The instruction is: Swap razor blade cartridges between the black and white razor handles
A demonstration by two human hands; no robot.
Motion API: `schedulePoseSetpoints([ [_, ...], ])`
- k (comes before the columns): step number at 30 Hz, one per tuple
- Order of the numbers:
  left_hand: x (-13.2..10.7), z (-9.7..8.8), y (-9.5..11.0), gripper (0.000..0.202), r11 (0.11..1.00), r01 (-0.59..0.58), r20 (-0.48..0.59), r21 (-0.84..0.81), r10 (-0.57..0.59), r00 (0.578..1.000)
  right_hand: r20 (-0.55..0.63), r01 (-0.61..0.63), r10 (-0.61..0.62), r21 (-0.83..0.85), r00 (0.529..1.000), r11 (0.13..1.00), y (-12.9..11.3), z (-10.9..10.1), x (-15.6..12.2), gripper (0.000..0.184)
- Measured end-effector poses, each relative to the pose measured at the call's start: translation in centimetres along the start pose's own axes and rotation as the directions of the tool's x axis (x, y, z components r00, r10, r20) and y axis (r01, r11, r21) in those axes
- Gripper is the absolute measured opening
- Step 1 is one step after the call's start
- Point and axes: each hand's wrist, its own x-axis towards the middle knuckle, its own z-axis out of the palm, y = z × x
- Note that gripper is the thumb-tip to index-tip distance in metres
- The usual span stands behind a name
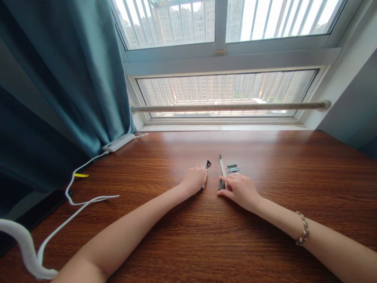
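Note:
My left hand (194, 181) is closed around the handle of a razor (207, 163). The dark razor head sticks out above my fingers, and the handle's lower end shows below them. A little to the right, my right hand (240, 190) has thumb and forefinger at the two ends of a small black and green razor cartridge (220, 184). Beside it lies a white toothbrush (222, 165) with a dark bristled head pointing away from me; its lower part is hidden behind my right fingers. Just beyond that hand sits a clear pack with green-striped razor blades (232, 169).
The brown wooden tabletop (176, 243) reaches to the window sill, where a horizontal rail (229, 107) runs across. At left are a blue curtain (88, 78), a white power strip (119, 142), a white cable (70, 184), a yellow tag (81, 175) and a thick white curved piece (25, 243).

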Motion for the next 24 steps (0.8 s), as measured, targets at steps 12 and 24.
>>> schedulePoseSetpoints([
  [12, 0.3, -1.1, 0.1, 0.036, 0.830, -0.092, -0.097, -0.551, 0.045, 0.994, -0.025, -0.234, 0.244, 0.194, 0.970, 0.953, 0.1, 0.4, 0.0, 0.020],
  [24, -2.6, -0.8, 0.6, 0.033, 0.053, -0.067, -0.067, -0.996, 0.011, 0.998, -0.206, -0.194, 0.330, 0.492, 0.921, 0.849, -0.2, -3.6, -2.3, 0.026],
])
